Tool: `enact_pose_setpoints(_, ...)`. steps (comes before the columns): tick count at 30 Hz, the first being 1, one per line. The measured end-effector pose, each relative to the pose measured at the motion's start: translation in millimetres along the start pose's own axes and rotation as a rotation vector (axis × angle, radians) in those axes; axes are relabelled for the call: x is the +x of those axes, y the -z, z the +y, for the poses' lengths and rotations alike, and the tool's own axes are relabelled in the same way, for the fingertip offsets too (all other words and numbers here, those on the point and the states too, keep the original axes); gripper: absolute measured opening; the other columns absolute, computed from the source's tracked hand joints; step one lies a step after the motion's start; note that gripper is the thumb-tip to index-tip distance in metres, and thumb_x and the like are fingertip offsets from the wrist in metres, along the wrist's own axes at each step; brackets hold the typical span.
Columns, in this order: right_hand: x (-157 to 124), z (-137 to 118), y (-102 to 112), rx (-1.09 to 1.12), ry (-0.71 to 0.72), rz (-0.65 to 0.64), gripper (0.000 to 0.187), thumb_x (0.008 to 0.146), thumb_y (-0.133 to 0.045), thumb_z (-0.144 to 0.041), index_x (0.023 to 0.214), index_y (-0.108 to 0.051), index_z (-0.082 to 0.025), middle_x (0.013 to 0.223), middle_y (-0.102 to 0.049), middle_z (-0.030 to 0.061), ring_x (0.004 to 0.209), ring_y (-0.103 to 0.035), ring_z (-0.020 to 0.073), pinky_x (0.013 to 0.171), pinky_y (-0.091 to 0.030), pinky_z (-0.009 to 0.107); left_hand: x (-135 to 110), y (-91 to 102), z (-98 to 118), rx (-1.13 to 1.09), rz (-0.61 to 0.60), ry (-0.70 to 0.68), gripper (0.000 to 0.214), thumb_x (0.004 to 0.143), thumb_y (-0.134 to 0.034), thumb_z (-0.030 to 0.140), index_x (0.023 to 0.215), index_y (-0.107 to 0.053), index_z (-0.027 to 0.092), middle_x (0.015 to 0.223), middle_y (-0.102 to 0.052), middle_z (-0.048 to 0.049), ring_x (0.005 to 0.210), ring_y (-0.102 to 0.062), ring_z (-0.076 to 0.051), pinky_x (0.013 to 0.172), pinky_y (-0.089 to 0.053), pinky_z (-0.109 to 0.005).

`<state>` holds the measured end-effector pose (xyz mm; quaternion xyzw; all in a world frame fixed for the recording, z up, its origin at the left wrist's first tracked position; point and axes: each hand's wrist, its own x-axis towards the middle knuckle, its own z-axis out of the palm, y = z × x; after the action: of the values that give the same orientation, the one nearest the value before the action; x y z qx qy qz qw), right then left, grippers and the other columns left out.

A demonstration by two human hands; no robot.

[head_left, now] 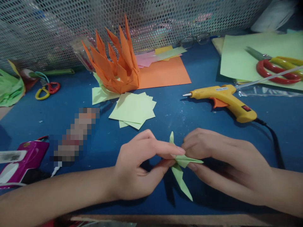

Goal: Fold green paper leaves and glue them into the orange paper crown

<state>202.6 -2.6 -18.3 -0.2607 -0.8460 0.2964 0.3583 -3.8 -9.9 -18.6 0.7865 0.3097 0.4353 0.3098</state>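
Observation:
Above the near edge of the blue table, my left hand [139,164] pinches a light green folded paper piece [181,181] between thumb and index finger. My right hand [224,167] is closed on the same piece from the other side, its thumb under a pointed flap. Narrow points of the paper stick out above and below the fingers; its centre is partly covered by the fingertips. Beyond my hands lies a stack of light green paper squares [133,108]. An orange folded-paper form [120,74] with several upright spikes stands behind that stack.
A yellow hot glue gun [222,99] lies at right, its black cord [274,142] running toward me. Scissors [279,66] rest on green sheets [239,60]. Small scissors [47,90] and a purple box [26,160] are at left. A perforated metal panel [151,25] borders the back.

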Motion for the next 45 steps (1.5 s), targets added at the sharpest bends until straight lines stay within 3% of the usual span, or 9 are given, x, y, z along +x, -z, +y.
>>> enact_pose_setpoints(7,-0.3,1.1,2.5,-0.005,-0.001,0.008,0.011,0.086,-0.058,-0.013,0.088,-0.057,-0.024,0.078,-0.069,-0.0004,0.073,-0.064,0.0120,0.071,-0.057,0.026,0.0,0.2,-4.1,-0.030,0.073,-0.014,0.027,0.076,-0.074,0.008,0.097,-0.070,0.023,0.077,-0.077,0.0000,0.061,-0.062,-0.012,0.060,-0.047,-0.027)
enact_pose_setpoints(13,1.0,2.1,1.5,-0.005,0.039,-0.018,0.009,0.088,-0.058,-0.015,0.086,-0.056,-0.024,0.075,-0.069,0.0002,0.070,-0.064,0.0126,0.071,-0.057,0.027,4.8,3.1,-4.8,-0.018,-0.007,-0.067,0.017,0.073,-0.083,0.019,0.086,-0.071,0.018,0.076,-0.078,-0.0007,0.060,-0.067,-0.010,0.065,-0.047,-0.027)
enact_pose_setpoints(18,0.9,0.0,-1.2,0.031,-0.007,-0.002,0.010,0.086,-0.059,-0.015,0.083,-0.057,-0.024,0.073,-0.069,-0.0007,0.068,-0.065,0.0111,0.066,-0.057,0.023,6.5,3.3,-4.6,-0.012,-0.015,-0.081,0.008,0.077,-0.078,0.014,0.079,-0.072,0.019,0.073,-0.077,-0.0015,0.059,-0.067,-0.011,0.061,-0.050,-0.027)
enact_pose_setpoints(30,-1.1,0.3,-4.9,0.091,-0.145,0.027,0.007,0.082,-0.062,-0.014,0.083,-0.061,-0.020,0.075,-0.068,-0.0012,0.068,-0.065,0.0083,0.063,-0.055,0.017,5.1,-0.7,-6.9,-0.091,0.023,0.026,0.008,0.074,-0.081,0.013,0.073,-0.073,0.015,0.068,-0.076,-0.0039,0.063,-0.067,-0.012,0.061,-0.048,-0.026)
enact_pose_setpoints(36,-1.0,3.8,-5.3,0.050,-0.298,0.080,0.003,0.082,-0.063,-0.021,0.080,-0.064,-0.023,0.075,-0.070,-0.0021,0.067,-0.066,0.0106,0.060,-0.053,0.020,2.6,-0.2,-10.4,-0.129,0.068,0.139,0.010,0.076,-0.079,0.013,0.077,-0.074,0.021,0.073,-0.076,-0.0004,0.067,-0.065,-0.013,0.067,-0.049,-0.028)
enact_pose_setpoints(45,-2.0,8.4,-2.5,0.068,-0.508,0.083,0.014,0.090,-0.058,-0.037,0.088,-0.066,-0.026,0.082,-0.070,0.0000,0.070,-0.065,0.0142,0.056,-0.052,0.024,1.8,4.9,-5.9,-0.228,0.120,0.456,0.014,0.092,-0.058,0.018,0.082,-0.065,0.023,0.079,-0.062,0.0046,0.069,-0.054,-0.007,0.066,-0.045,-0.017)
